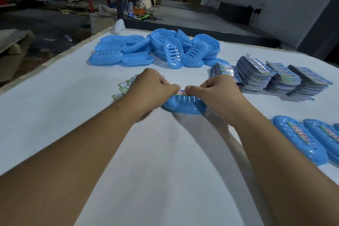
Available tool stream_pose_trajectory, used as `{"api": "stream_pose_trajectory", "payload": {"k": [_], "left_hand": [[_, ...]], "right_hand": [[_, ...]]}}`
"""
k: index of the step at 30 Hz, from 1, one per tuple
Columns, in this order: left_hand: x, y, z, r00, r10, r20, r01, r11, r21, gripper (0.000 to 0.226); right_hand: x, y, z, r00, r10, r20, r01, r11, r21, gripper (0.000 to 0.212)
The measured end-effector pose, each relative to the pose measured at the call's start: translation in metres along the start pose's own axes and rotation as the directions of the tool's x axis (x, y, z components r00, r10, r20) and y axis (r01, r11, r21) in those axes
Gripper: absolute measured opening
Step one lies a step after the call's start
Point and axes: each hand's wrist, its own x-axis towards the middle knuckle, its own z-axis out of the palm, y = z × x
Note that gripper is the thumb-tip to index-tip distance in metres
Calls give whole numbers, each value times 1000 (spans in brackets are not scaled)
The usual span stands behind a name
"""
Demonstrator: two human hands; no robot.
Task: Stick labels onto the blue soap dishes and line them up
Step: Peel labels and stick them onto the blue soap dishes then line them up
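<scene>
Pressing a printed paper label [180, 93] onto the blue slotted plastic soap dish [184, 105] at centre of the white surface [55, 115]. Left hand [152, 88] and right hand [218, 91] both have curled fingers on the dish ends, thumbs pinching the label down on the far rim. Grip state: both pinching label against dish, not spread.

Unlabelled blue dishes sit in a loose pile [156, 49] at the far side of the surface. Stacks of printed labels [275, 79] are to the right, near the pile. A few loose green-edged cards [122, 88] lie just beside the left hand. Labelled dishes [300, 139] are lined up, overlapping, at the near right edge.

Handling judgement: dish looks light, thin-walled and fairly stiff, glossy so likely a bit slippery; should flex slightly under thumb pressure. Best hold is by the short ends or rim, keeping the slotted floor free. Label is thin and soft, so it creases easily; smooth it from the middle outward.
</scene>
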Motion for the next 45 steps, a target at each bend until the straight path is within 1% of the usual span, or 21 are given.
{"api": "stream_pose_trajectory", "payload": {"k": [2,7,19,22,28,32,37,42,43,45], "left_hand": [[-1,1,2,999,29,-26,-27,997,67,33],[-4,4,3,997,67,-41,-61,987,148,32],[-5,6,5,993,115,-35,-101,956,274,31],[-6,6,6,990,132,-42,-112,940,323,31],[-8,7,5,978,198,-65,-143,865,480,34],[-8,8,4,975,213,-66,-152,851,503,37],[-7,7,3,989,146,-38,-115,891,438,40],[-8,7,3,990,135,-34,-106,889,445,36],[-8,7,3,991,132,-37,-102,890,444,34],[-7,6,2,991,121,-49,-88,895,438,32]], "right_hand": [[-1,1,0,1000,-7,-12,7,998,-55,46],[-3,-1,-1,999,-19,-28,15,991,-136,43],[-6,-2,-2,999,-22,-32,15,980,-199,48],[-7,-3,-2,999,-38,-35,28,969,-246,48],[-13,-7,-1,984,-156,-83,103,889,-445,45],[-14,-10,-2,979,-183,-94,104,833,-543,46],[-14,-9,-5,982,-160,-101,76,822,-564,49],[-14,-4,-11,990,-116,-79,57,847,-528,27],[-13,-2,-12,991,-115,-64,66,855,-515,24],[-13,0,-12,986,-161,-34,128,880,-458,22]]}}
